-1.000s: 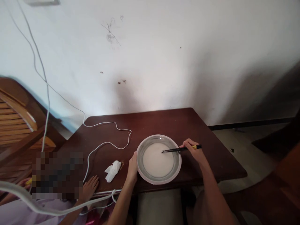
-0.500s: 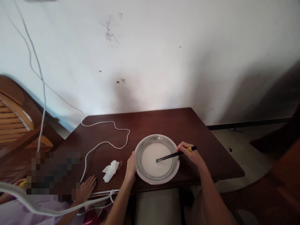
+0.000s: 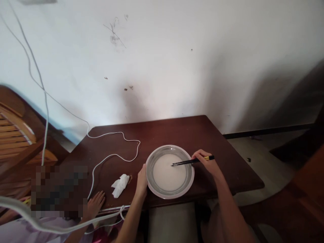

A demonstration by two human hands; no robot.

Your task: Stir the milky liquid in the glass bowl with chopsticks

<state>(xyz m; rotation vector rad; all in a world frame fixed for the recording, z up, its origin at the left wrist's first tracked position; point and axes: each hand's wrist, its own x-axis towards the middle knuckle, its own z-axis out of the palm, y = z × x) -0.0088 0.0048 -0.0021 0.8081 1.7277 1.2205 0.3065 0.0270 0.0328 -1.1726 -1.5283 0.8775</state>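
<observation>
A round metal basin (image 3: 150, 180) with a pale rim stands near the table's front edge. Whitish liquid (image 3: 168, 173) covers its bottom. My left hand (image 3: 142, 177) grips the basin's left side, its fingers partly hidden by the wall. In my right hand (image 3: 205, 162) is a pair of black chopsticks (image 3: 187, 162) with yellow near the top ends. Their tips reach over the basin to the liquid's surface, right of its middle; whether they dip in, I cannot tell.
On the brown table (image 3: 172, 130) lie a crumpled white tissue (image 3: 120, 185) and a winding white cable (image 3: 113, 155). Another person's hand (image 3: 97, 202) rests on the left front edge. A wooden chair (image 3: 15, 135) stands left; a white wall (image 3: 162, 67) rises behind.
My right hand and the chopstick tips have moved slightly up and to the right over the basin. My left hand keeps its hold, and the basin stays in place.
</observation>
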